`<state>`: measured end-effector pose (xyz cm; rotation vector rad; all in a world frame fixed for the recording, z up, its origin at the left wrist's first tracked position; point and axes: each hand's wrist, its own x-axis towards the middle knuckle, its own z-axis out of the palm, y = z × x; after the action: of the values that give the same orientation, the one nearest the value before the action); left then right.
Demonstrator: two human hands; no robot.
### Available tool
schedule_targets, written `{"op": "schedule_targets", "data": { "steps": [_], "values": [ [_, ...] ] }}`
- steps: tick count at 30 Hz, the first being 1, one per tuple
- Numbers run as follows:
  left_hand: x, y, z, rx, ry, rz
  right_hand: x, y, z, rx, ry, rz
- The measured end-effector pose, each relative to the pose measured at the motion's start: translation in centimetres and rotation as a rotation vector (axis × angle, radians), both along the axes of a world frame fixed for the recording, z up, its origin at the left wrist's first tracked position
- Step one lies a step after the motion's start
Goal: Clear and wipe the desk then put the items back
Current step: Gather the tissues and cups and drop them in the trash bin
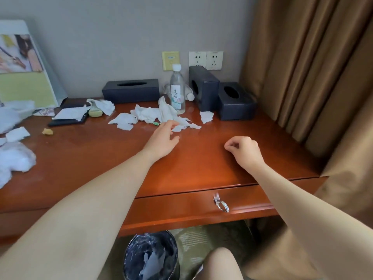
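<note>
The water bottle (177, 85) label (176, 96) reads 美好.

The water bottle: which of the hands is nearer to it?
Left. The left hand is just in front of the water bottle, by the torn tissues; the right hand is farther forward and to its right.

The front and right of the counter (201, 168) are bare wood, torn tissues (149, 116) litter its middle and left edge, a water bottle (177, 91) and dark tissue boxes (131, 90) crowd the back edge, and a curtain (302, 77) hangs just beside the right edge.
</note>
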<state>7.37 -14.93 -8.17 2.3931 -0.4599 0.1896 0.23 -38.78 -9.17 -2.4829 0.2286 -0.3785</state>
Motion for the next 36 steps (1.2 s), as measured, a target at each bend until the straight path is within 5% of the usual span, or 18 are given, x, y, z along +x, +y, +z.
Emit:
{"op": "schedule_targets", "data": {
  "steps": [7, 14, 28, 36],
  "values": [
    [6.2, -0.6, -1.6, 0.122, -0.073, 0.005, 8.2, 1.5, -0.1, 0.083, -0.121, 0.085],
    [9.6, -1.2, -1.8, 0.205, -0.097, -0.062, 14.3, 3.0, 0.1, 0.067, 0.012, 0.232],
    [8.2, -1.2, -1.3, 0.303, -0.173, -0.024, 13.0, 3.3, -0.3, -0.146, -0.087, 0.153],
    [7.3, 0.8, -1.1, 0.307, -0.135, -0.006, 14.1, 2.4, 0.5, -0.082, -0.034, 0.127]
  ]
}}
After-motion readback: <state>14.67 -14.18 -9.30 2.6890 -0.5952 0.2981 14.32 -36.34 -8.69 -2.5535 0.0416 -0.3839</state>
